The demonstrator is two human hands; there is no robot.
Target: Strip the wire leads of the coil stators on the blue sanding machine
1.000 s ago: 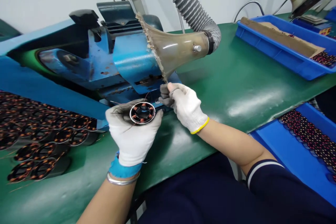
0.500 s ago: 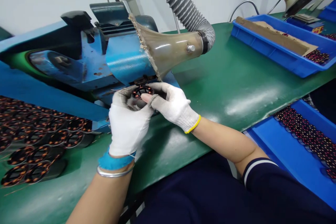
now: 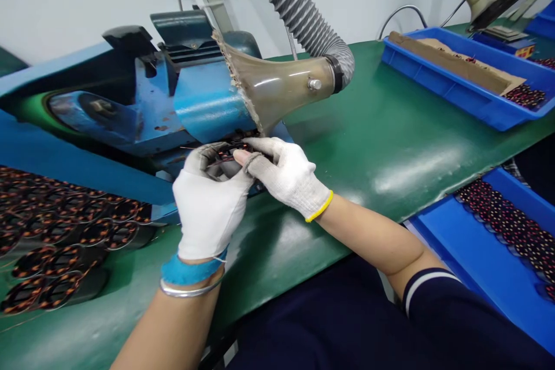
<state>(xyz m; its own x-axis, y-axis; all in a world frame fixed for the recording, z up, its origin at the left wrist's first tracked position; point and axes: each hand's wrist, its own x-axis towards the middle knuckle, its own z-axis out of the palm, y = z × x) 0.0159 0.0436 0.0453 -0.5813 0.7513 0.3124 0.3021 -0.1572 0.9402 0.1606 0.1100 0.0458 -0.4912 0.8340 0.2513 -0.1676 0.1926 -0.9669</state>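
So the left hand point(image 3: 210, 202) is cupping the ring point(image 3: 226, 169), fingers curling round its side, while the right hand point(image 3: 284, 176) is pinching the rim, bare thumb tip showing on the near edge and fingers going behind. The ring is sitting between both hands, right below the blue cover point(image 3: 212, 104) of the machine point(image 3: 151, 110) and near the lip of the funnel point(image 3: 277, 87); whether it's actually touching the machine I can't tell, the hands are hiding that. IMO the left should be doing the steadying and the right the fine guiding, thumb staying light so the ring isn't tipping. I'd also be minding fingertips near anything that might be spinning. Further out, the hose point(image 3: 299, 6) is running up from the funnel, more rings point(image 3: 71, 228) are standing on the table point(image 3: 359, 185) at left, and a tray point(image 3: 437, 87) is sitting off to the right. Brand-wise, nothing's showing on the machine; a little box point(image 3: 494, 43) past the tray is wearing a yellow-orange sticker point(image 3: 524, 51), too small for reading.
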